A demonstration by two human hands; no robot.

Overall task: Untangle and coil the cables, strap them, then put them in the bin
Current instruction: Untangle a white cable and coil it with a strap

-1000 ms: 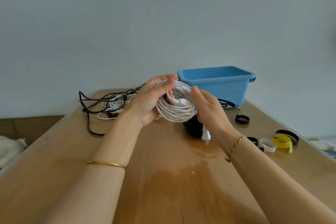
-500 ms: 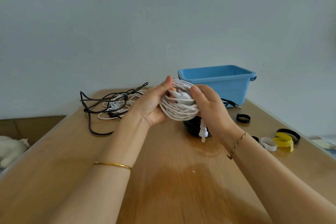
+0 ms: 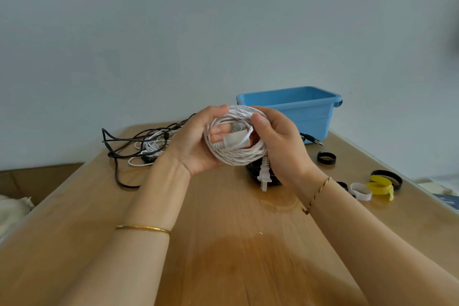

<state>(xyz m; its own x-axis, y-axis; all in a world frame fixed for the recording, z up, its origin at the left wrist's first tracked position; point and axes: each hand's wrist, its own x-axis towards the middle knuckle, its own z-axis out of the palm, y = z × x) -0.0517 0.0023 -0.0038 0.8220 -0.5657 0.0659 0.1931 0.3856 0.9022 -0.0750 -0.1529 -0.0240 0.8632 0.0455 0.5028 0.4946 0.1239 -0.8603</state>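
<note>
Both hands hold a coiled white cable (image 3: 234,155) above the middle of the wooden table (image 3: 223,243). My left hand (image 3: 192,143) cups its left side with fingers through the coil's centre. On its right side my right hand (image 3: 283,146) grips it, thumb on top. One white connector lies across the coil's middle, and a white two-pin plug (image 3: 264,175) hangs below it. A blue bin (image 3: 293,109) stands behind the hands at the back of the table. A black coil (image 3: 253,172) lies on the table under the hands, mostly hidden.
A tangle of black and white cables (image 3: 141,146) lies at the back left. Straps lie at the right: a black loop (image 3: 326,158), a white one (image 3: 360,191), a yellow one (image 3: 380,184) and another black one (image 3: 395,177). The table's right edge runs close by.
Both hands turned the white coil so that its opening faces me. The connector now lies across the middle, and the plug hangs lower below my right hand.
</note>
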